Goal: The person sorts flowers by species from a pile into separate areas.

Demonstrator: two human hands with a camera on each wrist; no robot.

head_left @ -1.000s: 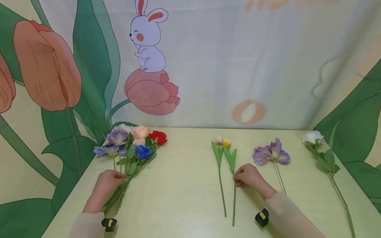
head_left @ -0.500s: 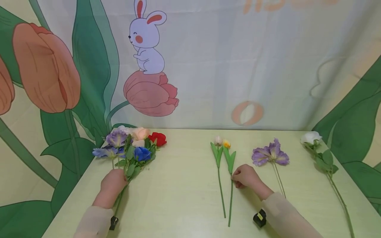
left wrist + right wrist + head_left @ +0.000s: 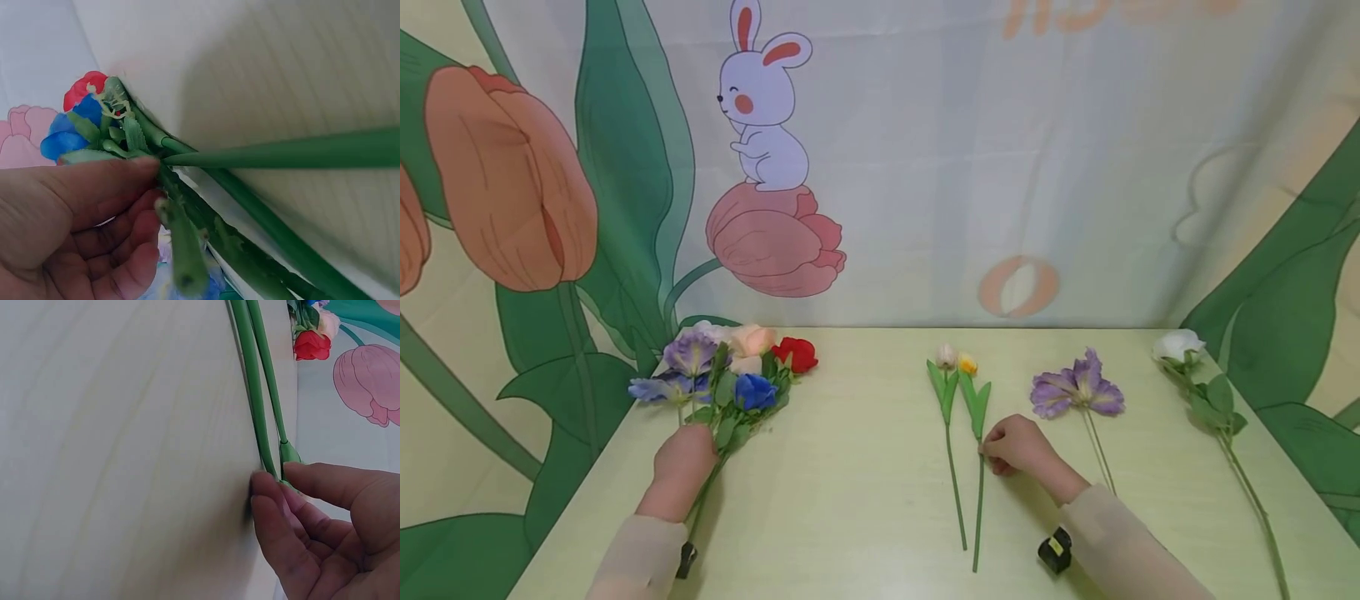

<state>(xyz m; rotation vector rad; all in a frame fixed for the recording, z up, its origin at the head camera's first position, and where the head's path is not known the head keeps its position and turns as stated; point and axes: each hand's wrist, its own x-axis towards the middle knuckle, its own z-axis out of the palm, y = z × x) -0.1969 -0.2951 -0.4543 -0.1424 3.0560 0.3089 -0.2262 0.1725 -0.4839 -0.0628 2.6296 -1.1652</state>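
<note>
In the head view my left hand (image 3: 685,467), its back upward, grips the stems of a flower bunch at the table's left. That bunch holds a blue rose (image 3: 756,392), a red rose (image 3: 796,355), peach roses (image 3: 752,340) and purple-blue blooms (image 3: 691,354). The left wrist view shows the thumb pressing across several green stems (image 3: 231,194), with curled fingers beneath. Right of centre, my right hand (image 3: 1018,446) pinches the stem of a yellow tulip (image 3: 967,365) just below its leaves. Beside it, on the left, lies a pale pink tulip (image 3: 946,358).
To the right of my right hand lies a purple flower (image 3: 1078,392) on a thin stem. A white rose (image 3: 1180,343) with a long stem lies along the right edge of the pale table (image 3: 850,500). Behind it hangs a printed backdrop (image 3: 910,167) with a rabbit and tulips.
My left hand has turned back-upward and closed round the bunch's stems, having only fingertips at them before. My right hand keeps its pinch; the yellow tulip's lower stem has shifted slightly left.
</note>
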